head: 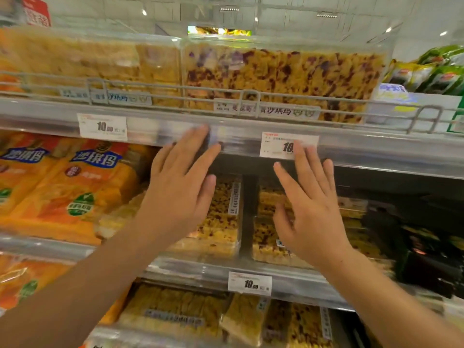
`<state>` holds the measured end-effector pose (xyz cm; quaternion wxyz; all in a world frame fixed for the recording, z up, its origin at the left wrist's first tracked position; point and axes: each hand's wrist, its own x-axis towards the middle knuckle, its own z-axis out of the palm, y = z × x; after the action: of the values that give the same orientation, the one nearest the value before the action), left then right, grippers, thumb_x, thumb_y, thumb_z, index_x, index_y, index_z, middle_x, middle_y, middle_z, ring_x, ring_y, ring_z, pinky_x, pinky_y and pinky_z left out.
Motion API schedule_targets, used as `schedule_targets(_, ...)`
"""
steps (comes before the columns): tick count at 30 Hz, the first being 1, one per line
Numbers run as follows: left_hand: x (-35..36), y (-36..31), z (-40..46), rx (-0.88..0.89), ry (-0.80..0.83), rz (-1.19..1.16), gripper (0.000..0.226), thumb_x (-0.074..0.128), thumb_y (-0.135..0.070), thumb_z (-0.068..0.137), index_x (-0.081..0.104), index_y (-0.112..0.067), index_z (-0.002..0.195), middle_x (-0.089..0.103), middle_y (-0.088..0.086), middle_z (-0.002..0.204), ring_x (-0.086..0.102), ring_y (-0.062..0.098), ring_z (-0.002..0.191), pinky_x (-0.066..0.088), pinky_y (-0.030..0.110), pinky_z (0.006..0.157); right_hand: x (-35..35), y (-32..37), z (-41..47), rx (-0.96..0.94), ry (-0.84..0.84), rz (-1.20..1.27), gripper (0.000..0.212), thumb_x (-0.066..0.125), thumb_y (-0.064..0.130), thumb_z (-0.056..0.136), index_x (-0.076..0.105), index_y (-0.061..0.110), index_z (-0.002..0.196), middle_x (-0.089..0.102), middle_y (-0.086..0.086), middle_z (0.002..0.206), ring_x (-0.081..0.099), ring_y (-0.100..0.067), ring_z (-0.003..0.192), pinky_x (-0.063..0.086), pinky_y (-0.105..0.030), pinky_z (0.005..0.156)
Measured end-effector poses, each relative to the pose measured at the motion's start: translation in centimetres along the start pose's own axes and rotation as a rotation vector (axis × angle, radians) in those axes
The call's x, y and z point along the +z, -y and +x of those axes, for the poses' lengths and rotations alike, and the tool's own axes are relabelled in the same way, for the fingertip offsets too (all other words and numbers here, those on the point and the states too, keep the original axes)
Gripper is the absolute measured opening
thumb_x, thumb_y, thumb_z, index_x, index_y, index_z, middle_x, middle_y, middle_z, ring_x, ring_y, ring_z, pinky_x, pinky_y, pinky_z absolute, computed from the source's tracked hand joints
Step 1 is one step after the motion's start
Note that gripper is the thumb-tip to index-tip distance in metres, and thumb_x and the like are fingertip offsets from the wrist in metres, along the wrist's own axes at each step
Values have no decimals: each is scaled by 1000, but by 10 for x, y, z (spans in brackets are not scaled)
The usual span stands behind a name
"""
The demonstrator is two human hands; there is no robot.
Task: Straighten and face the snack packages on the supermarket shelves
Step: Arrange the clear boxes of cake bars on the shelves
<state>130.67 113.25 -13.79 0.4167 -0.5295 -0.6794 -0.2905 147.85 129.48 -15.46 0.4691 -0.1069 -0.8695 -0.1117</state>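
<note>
Near: left hand (180, 187) and right hand (311, 212) raised before the middle shelf, fingers straight and released, grasping nothing. Behind them, two clear trays of cranberry sachima (221, 222), (266, 237), a dark gap between; right tray looks askew, so facing here judged unfinished. Left: orange sachima bags (75, 187), roughly fronted. Far, top shelf: clear sachima boxes (281, 79) behind wire rail (248, 101), label forward

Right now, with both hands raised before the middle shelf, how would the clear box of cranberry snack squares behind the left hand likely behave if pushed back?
The clear box looks like rigid plastic lying flat, so it would probably slide as one piece, not crumple or tip. Its glossy walls may be slippery under the open left hand. The packed squares suggest moderate weight.
</note>
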Motion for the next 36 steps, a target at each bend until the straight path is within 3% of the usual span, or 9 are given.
schedule_targets(3, -1, -20, -59, -259, -34, -336, 40, 46, -37, 93, 53, -20, 129, 48, 0, 135, 44, 12, 126, 31, 23, 105, 13, 22, -32, 55, 103, 318, 49, 52, 25, 90, 46, 20, 138, 20, 2, 160, 14, -16, 148, 23, -39, 116)
schedule_targets(5, 0, -31, -86, -540, -49, -587, 29, 53, -46, 89, 51, -40, 117, 52, -10, 111, 52, 5, 101, 41, 13, 85, 26, 37, -44, 90, 281, 400, 60, 49, 42, 89, 29, 36, 145, 6, 24, 158, 3, -2, 146, 17, -29, 114)
schedule_targets(8, 9, -44, -100, -1053, -67, -956, 30, 71, -47, 79, 50, -49, 101, 56, -2, 96, 56, 16, 83, 48, 30, 74, 49, 45, -49, 93, 441, 339, 82, 54, 59, 85, -1, 49, 145, -22, 43, 144, -23, 12, 136, 1, -27, 111)
schedule_targets(12, 15, -45, -93, -1495, 60, -1233, 56, 74, -51, 72, 50, -34, 119, 66, 11, 100, 68, 29, 80, 52, 43, 67, 60, 51, -45, 136, 368, 355, 68, 64, 51, 84, 26, 46, 140, 12, 30, 152, -6, 8, 139, 9, -28, 112)
schedule_targets(17, 13, -44, -78, -1500, 284, -1581, 70, 71, -64, 63, 67, -18, 116, 73, 16, 104, 72, 30, 88, 56, 40, 68, 61, 59, -41, 122, 271, 410, 53, 73, 30, 83, 53, 27, 132, 41, 13, 146, 22, -1, 139, 12, -13, 110)
schedule_targets(24, 23, -41, -76, -1565, 140, -1714, 57, 76, -47, 68, 68, -12, 112, 73, 19, 102, 73, 30, 87, 58, 38, 63, 58, 70, -44, 141, 263, 406, 57, 76, 25, 81, 54, 23, 133, 46, 11, 144, 25, -2, 140, 10, -6, 110)
schedule_targets(28, 23, -40, -86, -1486, 108, -1683, 57, 77, -43, 62, 69, -12, 110, 73, 18, 102, 72, 29, 83, 57, 38, 62, 59, 72, -54, 97, 252, 437, 55, 69, 34, 85, 50, 23, 136, 40, 12, 147, 22, -6, 144, 16, -17, 116)
schedule_targets(32, 21, -34, -101, -1381, 26, -1646, 60, 75, -35, 61, 65, -16, 117, 73, 15, 102, 73, 28, 80, 56, 35, 55, 46, 68, -66, 82, 263, 567, 57, 53, 57, 92, 43, 31, 141, 30, 14, 154, 26, -10, 143, 30, -24, 112)
schedule_targets(36, 18, -18, -114, -1299, -11, -1587, 72, 81, -27, 50, 63, -24, 119, 74, 12, 103, 73, 31, 83, 57, 40, 54, 22, 37, -48, 412, 186, 584, 48, 44, 68, 85, 32, 62, 131, 31, 35, 145, 35, 10, 132, 42, -25, 99)
